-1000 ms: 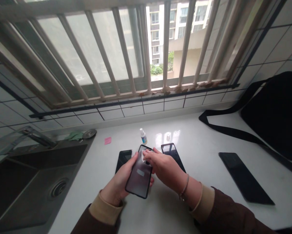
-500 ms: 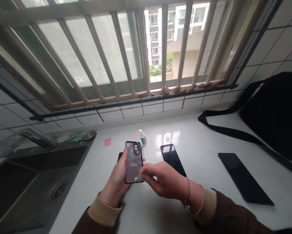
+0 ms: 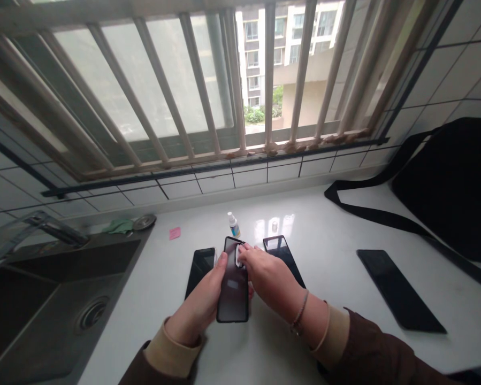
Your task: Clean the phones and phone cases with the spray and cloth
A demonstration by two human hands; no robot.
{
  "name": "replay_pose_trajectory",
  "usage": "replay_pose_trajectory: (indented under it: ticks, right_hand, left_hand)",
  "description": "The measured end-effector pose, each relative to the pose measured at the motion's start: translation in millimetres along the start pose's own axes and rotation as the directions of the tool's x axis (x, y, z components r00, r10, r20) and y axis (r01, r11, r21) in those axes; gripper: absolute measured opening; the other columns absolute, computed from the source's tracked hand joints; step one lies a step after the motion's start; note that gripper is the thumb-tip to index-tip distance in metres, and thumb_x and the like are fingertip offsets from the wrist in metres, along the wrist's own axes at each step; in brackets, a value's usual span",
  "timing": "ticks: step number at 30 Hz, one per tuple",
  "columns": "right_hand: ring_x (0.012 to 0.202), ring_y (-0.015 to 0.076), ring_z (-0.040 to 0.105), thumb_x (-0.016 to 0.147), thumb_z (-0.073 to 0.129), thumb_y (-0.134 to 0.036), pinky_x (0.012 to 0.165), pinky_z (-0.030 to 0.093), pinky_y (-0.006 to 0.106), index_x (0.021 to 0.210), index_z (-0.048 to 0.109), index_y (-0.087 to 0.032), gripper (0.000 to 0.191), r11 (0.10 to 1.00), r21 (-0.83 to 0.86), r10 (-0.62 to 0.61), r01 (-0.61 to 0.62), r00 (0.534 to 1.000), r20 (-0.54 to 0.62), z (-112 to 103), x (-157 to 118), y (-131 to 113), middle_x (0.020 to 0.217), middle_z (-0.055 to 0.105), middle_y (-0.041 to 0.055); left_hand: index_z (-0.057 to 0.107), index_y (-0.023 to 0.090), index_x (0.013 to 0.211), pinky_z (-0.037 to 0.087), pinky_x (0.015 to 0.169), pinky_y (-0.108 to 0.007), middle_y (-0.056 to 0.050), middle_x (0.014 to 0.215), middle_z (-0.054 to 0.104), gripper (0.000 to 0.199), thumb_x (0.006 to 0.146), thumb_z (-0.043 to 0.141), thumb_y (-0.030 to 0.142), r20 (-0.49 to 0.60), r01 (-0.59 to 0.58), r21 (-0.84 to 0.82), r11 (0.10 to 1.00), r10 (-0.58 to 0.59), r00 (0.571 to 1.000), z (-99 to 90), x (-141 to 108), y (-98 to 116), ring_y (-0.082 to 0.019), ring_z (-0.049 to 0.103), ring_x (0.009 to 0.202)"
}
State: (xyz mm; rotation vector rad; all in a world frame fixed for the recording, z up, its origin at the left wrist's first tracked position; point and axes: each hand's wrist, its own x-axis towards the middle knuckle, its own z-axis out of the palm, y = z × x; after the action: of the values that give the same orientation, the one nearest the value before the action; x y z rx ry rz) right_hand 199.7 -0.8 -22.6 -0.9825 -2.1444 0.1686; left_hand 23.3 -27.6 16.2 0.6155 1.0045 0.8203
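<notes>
My left hand [image 3: 202,299] grips the side of a phone case [image 3: 233,297] with a dark rim and a smoky grey back, tilted up over the counter. The thumb lies along its left edge. My right hand [image 3: 266,267] has its fingertips pressed together at the upper right of the case, by the camera area. A small white piece [image 3: 239,256] shows under those fingertips; its exact kind is unclear. A black phone [image 3: 200,267] lies left of the case, partly behind my left hand. Another dark phone [image 3: 284,251] lies on the right, partly covered by my right wrist.
A small spray bottle [image 3: 233,224] stands behind the case, with a small cap [image 3: 274,226] farther right. A pink paper [image 3: 175,233] lies left. A dark flat slab [image 3: 401,291] and a black bag [image 3: 449,187] are right; a sink [image 3: 75,278] is left.
The phone case has moved right and slightly down, uncovering the black phone on the left. My right hand has shifted from its lower right corner up to the camera area.
</notes>
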Motion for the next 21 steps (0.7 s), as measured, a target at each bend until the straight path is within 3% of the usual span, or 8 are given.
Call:
replay_pose_trajectory:
  ticks: [5, 8, 12, 16, 18, 21]
  right_hand:
    - [0.133, 0.0312, 0.068, 0.099, 0.045, 0.001, 0.121, 0.049, 0.055, 0.129, 0.062, -0.009, 0.036, 0.997, -0.025, -0.077, 0.080, 0.991, 0.107, 7, -2, 1, 0.127, 0.076, 0.0210]
    - [0.133, 0.0294, 0.069, 0.096, 0.044, 0.003, 0.125, 0.044, 0.053, 0.128, 0.062, -0.008, 0.039, 0.993, -0.012, -0.115, 0.119, 0.981, 0.155, 5, -2, -5, 0.125, 0.076, 0.0210]
    - [0.125, 0.0275, 0.072, 0.092, 0.046, 0.002, 0.126, 0.042, 0.048, 0.116, 0.065, -0.009, 0.033, 0.986, 0.039, -0.168, 0.163, 0.965, 0.200, 0, -2, -19, 0.120, 0.077, 0.0196]
    - [0.102, 0.0230, 0.077, 0.088, 0.050, 0.000, 0.123, 0.044, 0.046, 0.103, 0.064, -0.015, 0.025, 0.971, 0.138, -0.225, 0.193, 0.935, 0.275, -5, -4, -28, 0.104, 0.078, 0.0124]
    - [0.091, 0.0215, 0.076, 0.094, 0.051, -0.005, 0.113, 0.053, 0.043, 0.104, 0.065, -0.017, 0.021, 0.971, 0.207, -0.177, 0.119, 0.940, 0.291, -8, -4, -30, 0.097, 0.077, 0.0089]
    - [0.082, 0.0198, 0.074, 0.104, 0.051, -0.017, 0.082, 0.059, 0.032, 0.111, 0.066, -0.020, 0.016, 0.932, 0.340, 0.026, -0.125, 0.959, 0.281, -14, -3, -31, 0.092, 0.076, 0.0055]
  left_hand:
    - [0.068, 0.012, 0.134, 0.063, 0.069, -0.031, -0.015, 0.096, 0.082, 0.051, 0.106, 0.056, 0.052, -0.117, -0.133, -0.032, 0.991, 0.128, 0.985, 1.6, 9, 0, -0.022, 0.077, 0.069]
    - [0.067, 0.012, 0.136, 0.063, 0.077, -0.032, -0.015, 0.101, 0.083, 0.050, 0.104, 0.060, 0.050, -0.189, -0.204, -0.042, 0.978, 0.193, 0.963, -3.2, 16, -2, -0.022, 0.079, 0.074]
    - [0.070, 0.009, 0.127, 0.064, 0.076, -0.035, -0.016, 0.097, 0.082, 0.063, 0.097, 0.065, 0.064, -0.262, -0.280, -0.012, 0.960, 0.267, 0.927, -14.7, 23, -2, -0.026, 0.079, 0.076]
    - [0.070, 0.010, 0.114, 0.063, 0.067, -0.037, -0.014, 0.086, 0.081, 0.076, 0.086, 0.064, 0.081, -0.367, -0.369, 0.091, 0.925, 0.375, 0.851, -22.8, 24, 0, -0.026, 0.078, 0.070]
    - [0.070, 0.011, 0.114, 0.062, 0.064, -0.036, -0.012, 0.084, 0.080, 0.079, 0.082, 0.065, 0.084, -0.375, -0.351, 0.110, 0.930, 0.366, 0.852, -24.5, 24, 1, -0.026, 0.077, 0.068]
    - [0.071, 0.010, 0.111, 0.060, 0.063, -0.034, -0.013, 0.085, 0.080, 0.082, 0.080, 0.067, 0.085, -0.341, -0.305, 0.107, 0.946, 0.323, 0.883, -26.1, 25, 0, -0.026, 0.077, 0.070]
